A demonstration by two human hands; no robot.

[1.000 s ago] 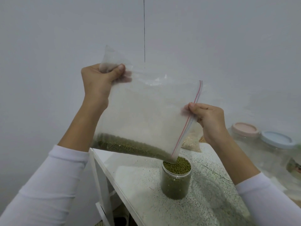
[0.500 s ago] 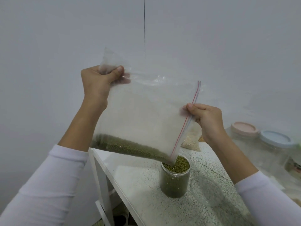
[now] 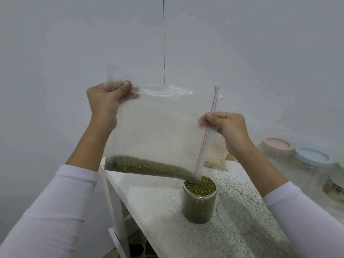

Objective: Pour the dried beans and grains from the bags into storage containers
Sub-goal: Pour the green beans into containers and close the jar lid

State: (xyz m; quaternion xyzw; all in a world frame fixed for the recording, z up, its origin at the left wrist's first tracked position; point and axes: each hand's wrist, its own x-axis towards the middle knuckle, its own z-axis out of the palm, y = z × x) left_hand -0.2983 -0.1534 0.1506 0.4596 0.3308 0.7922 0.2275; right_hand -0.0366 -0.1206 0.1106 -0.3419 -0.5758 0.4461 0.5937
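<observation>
A single head-worn view looks forward and slightly down, close over the speckled tabletop [image 3: 167, 207]. The wall [image 3: 55, 53] fills twelve o'clock; both forearms enter from seven and five o'clock.

Clear glossy plastic bag [image 3: 163, 131], clear plastic jar [image 3: 199, 205], speckled stone-look countertop [image 3: 162, 209]

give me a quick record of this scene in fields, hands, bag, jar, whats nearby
left hand: grips the upper closed corner of the bag
right hand: pinches the bag's zip edge
bag: clear, tilted, its open corner over the jar mouth
beans: green, lying along the bag's lower edge
jar: clear, upright on the table, filled nearly to the rim
nearby: pink lid and blue lid on clear jars at right
</observation>
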